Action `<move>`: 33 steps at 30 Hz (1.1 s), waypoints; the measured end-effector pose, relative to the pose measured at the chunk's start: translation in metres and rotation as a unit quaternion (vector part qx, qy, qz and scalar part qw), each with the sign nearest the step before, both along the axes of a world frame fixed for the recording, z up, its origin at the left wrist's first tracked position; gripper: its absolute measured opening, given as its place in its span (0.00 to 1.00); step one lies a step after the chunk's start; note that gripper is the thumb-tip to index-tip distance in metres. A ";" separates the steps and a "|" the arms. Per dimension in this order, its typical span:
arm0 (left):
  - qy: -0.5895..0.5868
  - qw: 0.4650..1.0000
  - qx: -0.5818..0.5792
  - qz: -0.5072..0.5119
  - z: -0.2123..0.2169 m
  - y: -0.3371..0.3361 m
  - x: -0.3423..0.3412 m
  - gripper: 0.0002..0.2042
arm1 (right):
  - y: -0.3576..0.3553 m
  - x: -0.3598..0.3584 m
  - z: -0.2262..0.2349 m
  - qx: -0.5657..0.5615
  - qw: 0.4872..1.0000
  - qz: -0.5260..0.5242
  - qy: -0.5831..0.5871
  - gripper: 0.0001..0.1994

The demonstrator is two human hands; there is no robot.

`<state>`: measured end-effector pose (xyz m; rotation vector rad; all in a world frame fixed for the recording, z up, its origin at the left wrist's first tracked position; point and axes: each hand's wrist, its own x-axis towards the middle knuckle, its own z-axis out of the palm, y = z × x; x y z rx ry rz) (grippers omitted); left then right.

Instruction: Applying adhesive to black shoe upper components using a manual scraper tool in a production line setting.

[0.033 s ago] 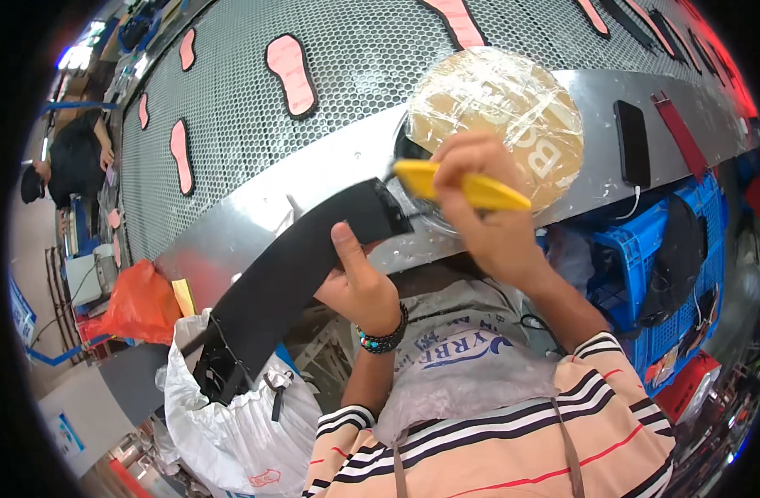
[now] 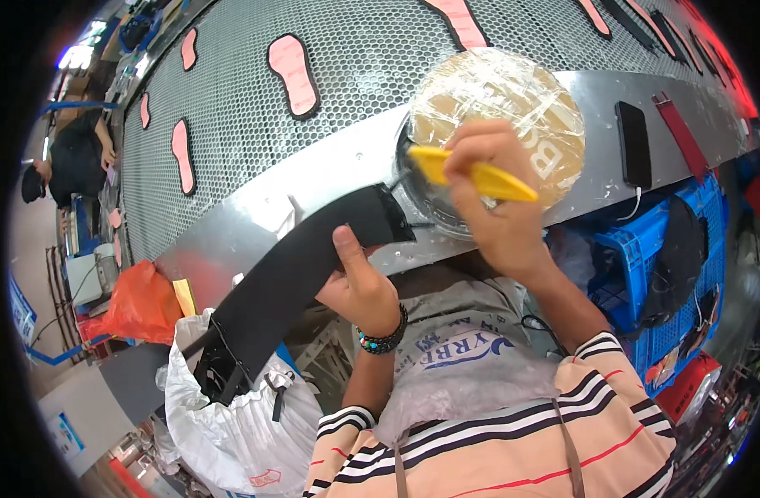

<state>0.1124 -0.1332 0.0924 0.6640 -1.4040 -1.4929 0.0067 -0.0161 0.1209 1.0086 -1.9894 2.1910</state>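
Note:
My left hand (image 2: 363,286) grips a long, curved black strip (image 2: 288,266), thumb on top and fingers beneath. The strip's far end (image 2: 399,217) looks darker and points toward a round pot; its lower part reaches down into a white plastic bag (image 2: 230,432). In my right hand (image 2: 498,191) is a yellow-handled brush (image 2: 500,181), held just right of the strip's end, over the pot's edge. The brush's working end is blurred. A tape-covered cardboard lid (image 2: 525,108) covers much of the pot, whose dark rim (image 2: 405,149) shows on the left.
Pink insoles with black edges (image 2: 294,76) lie on the mesh conveyor (image 2: 230,124). A phone (image 2: 635,143) and a red strap (image 2: 681,135) rest on its metal border. Blue crates (image 2: 637,249) stand at right, an orange bag (image 2: 143,307) at left. Another person (image 2: 77,158) is at far left.
My right hand and the brush have shifted slightly up and to the right, away from the strip's end. My left hand and the strip have hardly moved.

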 end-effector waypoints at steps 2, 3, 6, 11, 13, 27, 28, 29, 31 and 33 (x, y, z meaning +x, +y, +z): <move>-0.023 1.000 -0.014 -0.005 -0.002 -0.002 0.003 0.09 | -0.001 -0.002 -0.003 -0.045 0.997 -0.016 -0.056 0.09; -0.017 1.000 -0.011 -0.005 -0.003 -0.002 0.004 0.10 | -0.001 -0.003 -0.005 -0.071 0.997 0.013 -0.013 0.09; -0.086 0.996 0.012 -0.031 0.004 -0.006 0.012 0.15 | 0.002 -0.009 -0.006 0.060 0.992 0.052 0.096 0.09; -0.097 0.964 0.039 -0.244 0.026 -0.033 0.034 0.25 | 0.018 -0.023 0.025 -0.025 0.989 0.001 -0.145 0.08; -0.140 0.916 0.087 -0.365 0.033 -0.049 0.043 0.25 | 0.034 -0.023 0.041 -0.023 0.982 0.054 -0.178 0.11; 0.142 0.840 0.153 -0.501 -0.022 -0.031 0.020 0.31 | -0.001 0.028 0.028 -0.126 0.949 -0.051 -0.285 0.11; 0.105 0.885 0.090 -0.445 -0.018 -0.023 0.013 0.31 | -0.006 0.036 0.027 -0.143 0.944 -0.049 -0.293 0.11; 0.128 0.903 0.079 -0.404 -0.013 -0.014 0.004 0.31 | -0.007 0.038 0.027 -0.100 0.950 -0.038 -0.292 0.11; 0.261 0.877 0.208 -0.346 0.004 -0.007 -0.004 0.32 | -0.002 0.038 0.024 -0.035 0.953 0.029 -0.299 0.13; 0.195 0.914 0.208 -0.289 0.021 -0.012 -0.002 0.25 | 0.012 0.028 0.019 0.036 0.950 0.105 -0.292 0.14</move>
